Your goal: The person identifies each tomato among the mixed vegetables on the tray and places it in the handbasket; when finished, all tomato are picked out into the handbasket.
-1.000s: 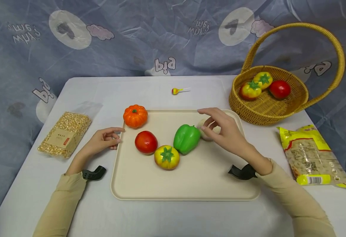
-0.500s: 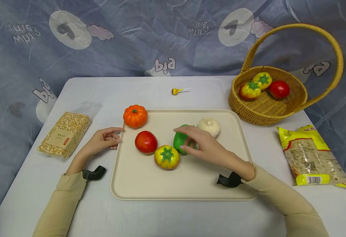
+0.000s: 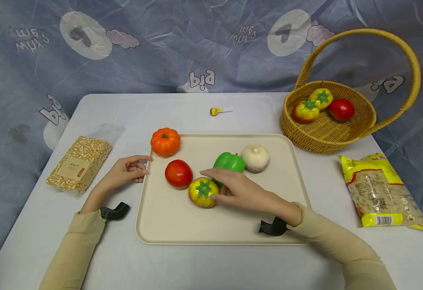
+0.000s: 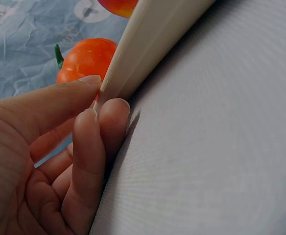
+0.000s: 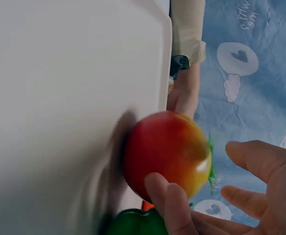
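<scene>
My left hand (image 3: 126, 173) is at the left edge of the beige tray (image 3: 182, 227). In the left wrist view, the thumb and fingers pinch the tray's rim (image 4: 126, 56). My right hand (image 3: 244, 192) reaches over the yellow-and-red tomato (image 3: 201, 193), its thumb and fingers spread to either side. In the right wrist view, fingertips lie right at the tomato's (image 5: 157, 147) side while the thumb stands apart. Behind it on the tray, the green bell pepper (image 3: 229, 162) is partly covered by the hand. A red tomato (image 3: 179, 174) sits to the left and a white garlic bulb (image 3: 256, 158) at the back right.
An orange pumpkin (image 3: 165, 142) overlaps the tray's back left corner. A wicker basket (image 3: 316, 141) holding several fruits stands at the back right. Bags of corn kernels (image 3: 88, 153) and yellow-packaged food (image 3: 382, 193) flank the tray. A lollipop (image 3: 215, 111) lies behind it.
My right hand has moved left and toward me, from over the garlic bulb, past the pepper, to the yellow-and-red tomato. The left hand has stayed at the tray's edge.
</scene>
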A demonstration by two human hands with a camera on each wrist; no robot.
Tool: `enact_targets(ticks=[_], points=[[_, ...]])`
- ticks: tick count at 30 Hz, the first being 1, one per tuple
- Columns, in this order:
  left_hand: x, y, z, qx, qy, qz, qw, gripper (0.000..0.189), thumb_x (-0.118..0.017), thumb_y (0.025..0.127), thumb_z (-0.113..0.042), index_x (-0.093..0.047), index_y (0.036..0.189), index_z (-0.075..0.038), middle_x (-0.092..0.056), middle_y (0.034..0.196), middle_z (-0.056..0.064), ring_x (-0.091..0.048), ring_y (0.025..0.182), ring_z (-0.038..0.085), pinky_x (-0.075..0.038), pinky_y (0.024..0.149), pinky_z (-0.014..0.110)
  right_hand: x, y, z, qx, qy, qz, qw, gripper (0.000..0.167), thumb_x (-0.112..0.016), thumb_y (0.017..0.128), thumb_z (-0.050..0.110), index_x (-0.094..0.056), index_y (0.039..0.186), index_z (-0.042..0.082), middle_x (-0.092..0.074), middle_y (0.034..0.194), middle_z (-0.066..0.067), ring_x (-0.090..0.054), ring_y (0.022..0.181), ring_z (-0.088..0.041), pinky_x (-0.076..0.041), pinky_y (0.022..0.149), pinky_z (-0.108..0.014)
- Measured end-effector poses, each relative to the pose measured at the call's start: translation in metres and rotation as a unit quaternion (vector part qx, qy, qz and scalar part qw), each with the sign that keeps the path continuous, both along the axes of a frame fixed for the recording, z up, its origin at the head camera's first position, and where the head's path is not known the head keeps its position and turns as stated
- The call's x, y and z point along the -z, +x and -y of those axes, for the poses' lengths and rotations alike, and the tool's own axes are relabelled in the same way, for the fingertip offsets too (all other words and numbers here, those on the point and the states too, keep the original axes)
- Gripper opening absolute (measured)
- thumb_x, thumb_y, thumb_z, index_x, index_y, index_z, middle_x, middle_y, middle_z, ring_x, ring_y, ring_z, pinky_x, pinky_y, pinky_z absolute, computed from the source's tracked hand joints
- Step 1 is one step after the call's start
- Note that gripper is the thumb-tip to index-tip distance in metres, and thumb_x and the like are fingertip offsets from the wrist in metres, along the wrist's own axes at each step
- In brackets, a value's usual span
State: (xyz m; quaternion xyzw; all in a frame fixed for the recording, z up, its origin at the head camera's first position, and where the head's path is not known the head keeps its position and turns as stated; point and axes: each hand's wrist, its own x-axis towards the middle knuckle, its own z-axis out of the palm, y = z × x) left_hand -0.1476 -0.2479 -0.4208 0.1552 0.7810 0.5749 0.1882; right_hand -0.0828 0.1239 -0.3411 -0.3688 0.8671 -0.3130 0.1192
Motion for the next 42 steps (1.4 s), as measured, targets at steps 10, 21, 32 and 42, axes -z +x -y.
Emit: enact_targets(ticks=[10,21,32,42], points=[[0.000,0.000,-0.001,0.002,-0.001,0.000,1.0000,0.046,-0.060,0.090,-0.007,-0.045,0.132,0.008,-0.064,0.081,-0.006,-0.062,0.063,0.005,-0.054,0.056,0.021,0.013,-0.002,0.007,-0.015,0.038,-0.016,0.9990,0.062,-0.070,0.084,0.032,-0.043,0.139,0.025,-0.048,0.140,0.004,-0.047,0.128,-0.012,-0.045,0.105,-0.033],[0.000,0.000,-0.001,-0.003,-0.006,0.003,1.0000,0.046,-0.060,0.091,-0.008,-0.046,0.132,0.007,-0.064,0.081,-0.007,-0.062,0.063,0.005,-0.055,0.057,0.022,0.016,0.001,0.010,-0.020,0.052,-0.017,0.9983,0.070,-0.078,0.072,0.023,-0.046,0.134,0.033,-0.052,0.123,0.011,-0.053,0.108,-0.004,-0.050,0.093,-0.026],[0.002,-0.001,0.001,-0.002,-0.003,0.000,1.0000,0.046,-0.060,0.090,-0.006,-0.045,0.131,0.008,-0.064,0.081,-0.007,-0.062,0.062,0.004,-0.054,0.056,0.021,0.013,0.005,0.002,-0.003,0.007,-0.036,0.9993,0.069,-0.078,0.072,0.026,-0.046,0.133,0.033,-0.052,0.124,0.011,-0.051,0.106,-0.002,-0.050,0.087,-0.022],[0.001,-0.001,0.001,-0.003,-0.010,-0.004,0.9999,0.045,-0.061,0.090,-0.008,-0.046,0.131,0.006,-0.065,0.081,-0.007,-0.063,0.062,0.005,-0.055,0.056,0.022,0.005,-0.002,-0.013,0.031,-0.097,-0.106,0.9892,0.069,-0.081,0.070,0.026,-0.049,0.132,0.022,-0.054,0.124,0.004,-0.051,0.106,-0.007,-0.050,0.083,-0.022]])
